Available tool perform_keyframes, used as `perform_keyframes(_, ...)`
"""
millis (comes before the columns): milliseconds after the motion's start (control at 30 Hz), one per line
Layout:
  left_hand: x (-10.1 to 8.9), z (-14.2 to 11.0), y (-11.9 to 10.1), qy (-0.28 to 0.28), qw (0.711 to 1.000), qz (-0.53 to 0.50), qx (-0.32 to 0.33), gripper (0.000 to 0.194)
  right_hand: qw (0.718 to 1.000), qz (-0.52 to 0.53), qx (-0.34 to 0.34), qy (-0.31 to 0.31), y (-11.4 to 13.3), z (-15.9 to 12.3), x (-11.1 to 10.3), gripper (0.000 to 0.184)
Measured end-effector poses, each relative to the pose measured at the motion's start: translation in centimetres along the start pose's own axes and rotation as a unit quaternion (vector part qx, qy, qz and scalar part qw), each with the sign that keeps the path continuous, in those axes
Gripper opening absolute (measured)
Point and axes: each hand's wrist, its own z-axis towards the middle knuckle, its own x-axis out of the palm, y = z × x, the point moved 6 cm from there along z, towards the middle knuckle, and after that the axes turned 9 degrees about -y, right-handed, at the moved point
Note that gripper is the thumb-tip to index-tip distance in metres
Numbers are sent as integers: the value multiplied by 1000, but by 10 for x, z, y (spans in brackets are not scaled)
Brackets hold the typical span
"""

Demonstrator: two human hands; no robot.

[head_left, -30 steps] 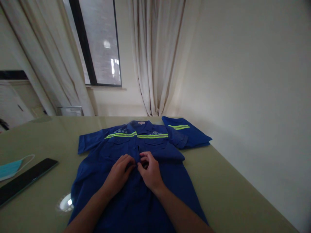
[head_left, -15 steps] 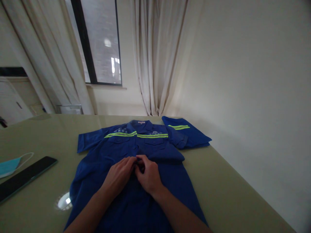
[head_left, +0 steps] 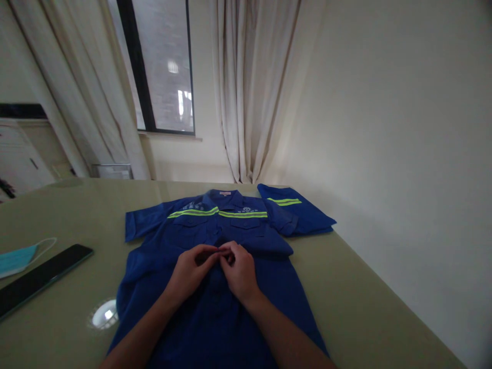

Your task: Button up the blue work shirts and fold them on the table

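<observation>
A blue short-sleeved work shirt [head_left: 269, 287] with a yellow-green reflective stripe across the chest lies front-up on the olive table [head_left: 365, 307], collar away from me. My left hand [head_left: 190, 269] and my right hand [head_left: 240, 271] meet at the shirt's centre front, just below the chest pockets. Both have their fingers curled and pinch the front placket between them. What sits under the fingertips is hidden. A second blue garment [head_left: 303, 215] with the same stripe lies folded at the shirt's far right sleeve.
A long black flat object [head_left: 38, 279] and a light blue face mask [head_left: 17, 259] lie at the table's left. A bright light reflection [head_left: 104, 313] shows beside the shirt's left hem. A window [head_left: 163, 66], curtains [head_left: 249, 87] and a bare wall stand behind the table.
My hands stayed pinched together on the shirt's centre front, shifting only slightly. The camera view drifted a little.
</observation>
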Motion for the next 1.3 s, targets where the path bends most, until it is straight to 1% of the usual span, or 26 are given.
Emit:
perform_keyframes(100,-1,4,9,14,997,-64,-43,31,999,-15,-16,-26,7,2,-5,13)
perform_keyframes(167,-2,5,10,25,997,-62,-40,31,1000,11,3,-24,5,4,-4,10)
perform_keyframes(233,-2,4,6,36,999,4,-6,26,998,53,40,-20,-2,7,-1,8)
perform_keyframes(300,-2,2,-2,39,992,102,55,20,991,102,86,-17,-12,9,3,11)
perform_keyframes(400,2,-3,-16,36,964,220,146,21,974,170,147,-8,-29,12,10,20)
perform_keyframes(467,5,-5,-21,38,948,262,179,23,964,202,172,-1,-37,14,13,25)
perform_keyframes(533,7,-5,-23,43,937,289,190,24,959,217,181,5,-42,16,13,29)
perform_keyframes(600,6,-5,-22,43,934,299,191,23,958,217,185,23,-43,18,14,29)
perform_keyframes(667,4,-5,-19,38,939,288,183,19,959,210,185,39,-43,18,13,27)
perform_keyframes(700,3,-4,-16,39,944,276,175,22,962,203,177,40,-41,18,12,24)
perform_keyframes(767,2,-1,-9,40,957,245,148,33,975,174,137,25,-35,17,9,19)
perform_keyframes(800,1,1,-5,30,962,236,133,38,982,151,111,19,-31,15,7,18)
perform_keyframes(833,-1,3,-1,8,964,237,123,39,988,124,86,18,-27,14,6,18)
perform_keyframes(900,-4,5,5,-54,952,274,125,39,996,63,57,26,-20,13,6,24)
perform_keyframes(933,-4,4,7,-74,940,304,135,40,997,29,57,34,-17,13,7,32)
perform_keyframes(967,-1,2,8,-80,927,335,146,42,997,-11,64,46,-15,15,7,41)
perform_keyframes(1033,8,-5,12,-48,910,377,163,44,987,-120,87,67,-11,22,7,56)
perform_keyframes(1067,12,-10,14,-25,906,387,168,44,976,-184,90,73,-8,27,7,58)
perform_keyframes(1100,15,-16,15,-8,903,394,171,46,963,-245,84,75,-5,31,7,56)
perform_keyframes(1167,16,-29,13,14,897,404,180,47,937,-339,46,73,3,38,9,46)
perform_keyframes(1233,14,-38,5,30,888,419,187,49,921,-383,15,76,4,39,15,36)
perform_keyframes(1300,9,-38,-4,43,878,443,176,48,922,-380,12,75,-2,35,20,27)
